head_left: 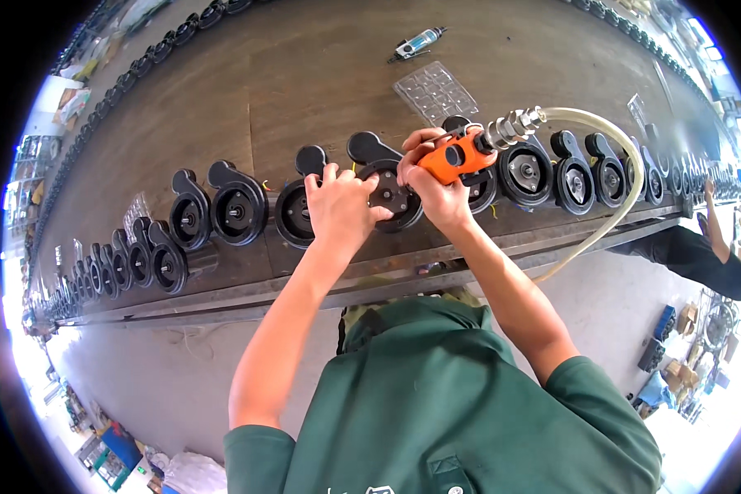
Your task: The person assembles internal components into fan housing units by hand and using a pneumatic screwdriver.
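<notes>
My right hand [440, 185] is wrapped round an orange air tool [451, 160]. A metal fitting [514, 129] joins the tool to a clear hose. The tool's working end is hidden behind my fingers. My left hand [340, 206] lies over a round black snail-shaped horn housing [395, 200], thumb and a finger gripping its left side. That housing has a dark disc with several small fasteners. Left of it, a second housing [292, 216] is partly covered by my left hand. To the right, another housing [525, 173] stands close to the tool.
Similar housings line the table's [321, 90] near edge both ways. A clear plastic tray [435, 92] and a blue-and-silver air tool [417, 44] lie farther back. The hose [634, 173] loops down on the right. Another person's arm [716, 222] reaches the table at far right.
</notes>
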A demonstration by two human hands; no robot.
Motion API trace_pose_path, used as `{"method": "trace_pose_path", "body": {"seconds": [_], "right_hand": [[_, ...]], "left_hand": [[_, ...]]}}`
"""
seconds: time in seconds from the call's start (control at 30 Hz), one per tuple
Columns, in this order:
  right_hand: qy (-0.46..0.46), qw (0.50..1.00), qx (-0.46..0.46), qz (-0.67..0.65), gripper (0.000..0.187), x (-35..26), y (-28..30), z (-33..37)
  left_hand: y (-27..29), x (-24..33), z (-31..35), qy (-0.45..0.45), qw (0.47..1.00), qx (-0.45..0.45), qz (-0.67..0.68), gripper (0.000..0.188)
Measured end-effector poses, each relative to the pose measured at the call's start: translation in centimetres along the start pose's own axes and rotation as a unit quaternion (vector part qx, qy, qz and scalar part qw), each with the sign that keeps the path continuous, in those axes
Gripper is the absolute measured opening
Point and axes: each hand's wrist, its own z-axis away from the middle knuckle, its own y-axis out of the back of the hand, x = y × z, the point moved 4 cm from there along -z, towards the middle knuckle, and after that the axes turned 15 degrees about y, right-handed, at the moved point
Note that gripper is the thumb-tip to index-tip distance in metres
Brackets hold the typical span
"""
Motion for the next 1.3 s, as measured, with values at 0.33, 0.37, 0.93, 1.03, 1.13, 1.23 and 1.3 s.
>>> {"method": "trace_pose_path", "body": {"seconds": [0.33, 0.37, 0.93, 1.03, 1.13, 1.23, 1.3], "right_hand": [[0.004, 0.999, -0.012, 0.039, 0.03, 0.0, -0.6, -2.1], [0.001, 0.999, -0.011, 0.036, 0.029, -0.2, -0.9, -2.4], [0.006, 0.999, -0.023, 0.023, 0.025, 1.0, -1.6, -2.9], [0.008, 0.999, -0.034, 0.018, 0.024, 1.2, -1.6, -2.9], [0.006, 0.999, -0.04, 0.011, 0.024, 1.6, -1.7, -2.9], [0.007, 0.997, -0.072, 0.032, 0.023, 1.8, -1.8, -3.1], [0.015, 0.994, -0.091, 0.059, 0.019, 1.8, -2.1, -3.2]], "left_hand": [[-0.4, 0.9, -0.3, 0.021, 0.999, -0.014, -0.047, 0.043], [-0.4, 1.0, -0.4, 0.023, 0.998, -0.02, -0.053, 0.042], [-0.4, 1.0, -0.3, 0.03, 0.998, -0.019, -0.043, 0.04], [-0.3, 0.9, -0.3, 0.034, 0.998, -0.02, -0.039, 0.041], [-0.5, 0.7, -0.2, 0.036, 0.999, -0.014, -0.023, 0.041], [-0.5, 0.5, -0.1, 0.037, 0.999, -0.004, -0.013, 0.04], [-0.6, 0.5, 0.0, 0.04, 0.999, -0.003, -0.007, 0.039]]}}
